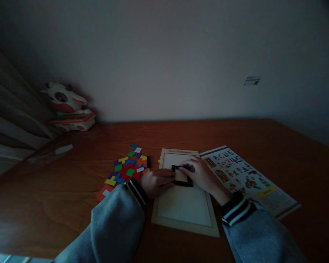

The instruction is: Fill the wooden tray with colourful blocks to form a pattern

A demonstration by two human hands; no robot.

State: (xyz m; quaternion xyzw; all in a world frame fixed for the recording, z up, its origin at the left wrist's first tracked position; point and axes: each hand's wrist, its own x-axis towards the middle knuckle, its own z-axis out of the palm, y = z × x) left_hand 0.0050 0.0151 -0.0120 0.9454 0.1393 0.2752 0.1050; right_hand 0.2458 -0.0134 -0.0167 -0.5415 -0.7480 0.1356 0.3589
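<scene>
A pale wooden puzzle board [186,208] with a raised rim lies in front of me. On it, black puzzle pieces [181,183] make a square outline around a bare pale patch. My left hand [157,181] rests flat at the left of this outline, its fingers stretched out and their tips against the black edge. From the right, my right hand [199,173] has its thumb and fingers closed on a black piece at the outline's upper right corner. That hand partly hides the piece.
Colourful flat puzzle pieces [130,171] are piled left of the board. A printed pattern sheet [246,179] lies to the right, near the board's edge. At the back left stands a cow-shaped toy [68,106] beside a curtain [13,106]. A wall rises behind the wooden table [71,204].
</scene>
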